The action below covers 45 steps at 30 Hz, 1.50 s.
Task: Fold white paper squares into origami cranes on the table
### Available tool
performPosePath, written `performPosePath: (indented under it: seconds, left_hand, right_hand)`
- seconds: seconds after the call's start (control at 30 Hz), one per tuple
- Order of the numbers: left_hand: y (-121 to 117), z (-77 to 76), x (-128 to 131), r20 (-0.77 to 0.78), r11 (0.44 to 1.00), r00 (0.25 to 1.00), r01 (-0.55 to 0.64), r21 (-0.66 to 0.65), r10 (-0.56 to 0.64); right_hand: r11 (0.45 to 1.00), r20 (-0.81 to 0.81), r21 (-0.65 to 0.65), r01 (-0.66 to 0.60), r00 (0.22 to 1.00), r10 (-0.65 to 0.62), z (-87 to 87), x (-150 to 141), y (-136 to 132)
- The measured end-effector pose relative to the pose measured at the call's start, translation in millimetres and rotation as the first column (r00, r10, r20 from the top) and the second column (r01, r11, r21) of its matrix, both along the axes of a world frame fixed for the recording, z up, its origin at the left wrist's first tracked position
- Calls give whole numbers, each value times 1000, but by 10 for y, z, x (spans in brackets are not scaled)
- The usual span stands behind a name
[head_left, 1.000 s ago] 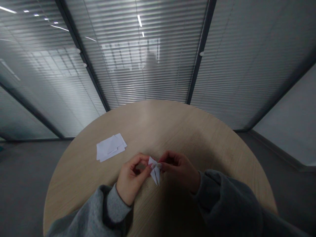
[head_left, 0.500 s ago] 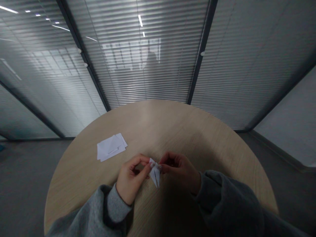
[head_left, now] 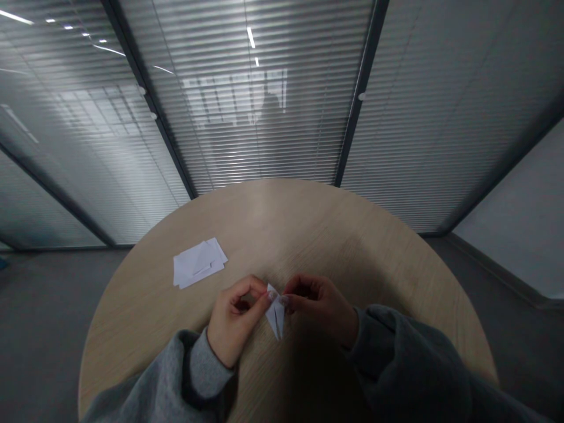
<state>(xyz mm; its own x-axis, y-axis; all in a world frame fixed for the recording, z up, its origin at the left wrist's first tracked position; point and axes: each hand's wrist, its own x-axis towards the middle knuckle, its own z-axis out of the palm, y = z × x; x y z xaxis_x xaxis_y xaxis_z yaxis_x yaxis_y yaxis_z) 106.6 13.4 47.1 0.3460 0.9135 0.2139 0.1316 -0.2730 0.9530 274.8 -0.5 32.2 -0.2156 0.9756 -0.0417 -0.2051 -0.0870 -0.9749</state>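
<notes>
On round wooden table (head_left: 308,223), white paper stack (head_left: 200,263); glass partition (head_left: 264,117) behind.

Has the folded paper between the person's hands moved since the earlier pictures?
Yes, the folded paper has shifted slightly toward the person, judged against the stack of white paper.

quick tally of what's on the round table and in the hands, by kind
folded white paper piece: 1
stack of white paper: 1 (sheets in it can't be counted)
hands, left hand and right hand: 2
total: 4
</notes>
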Motion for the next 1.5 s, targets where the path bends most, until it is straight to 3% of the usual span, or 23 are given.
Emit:
performPosePath:
  seconds: [0.57,0.83,1.07,1.5]
  left_hand:
    - [33,-62,-19,-8,999,999,-42,-34,42]
    - [9,-13,-10,65,999,997,-50,16,49]
    - [1,-10,1,131,999,991,-4,-43,9]
    - [18,-35,-19,38,1000,999,-26,9,25]
  right_hand:
    - [998,42,55,17,999,-19,-49,5,-8]
    - [994,116,106,28,992,-40,-24,9,-20]
    - [986,184,166,13,982,-44,50,-4,-48]
    - [982,227,187,22,972,-65,49,-7,-49]
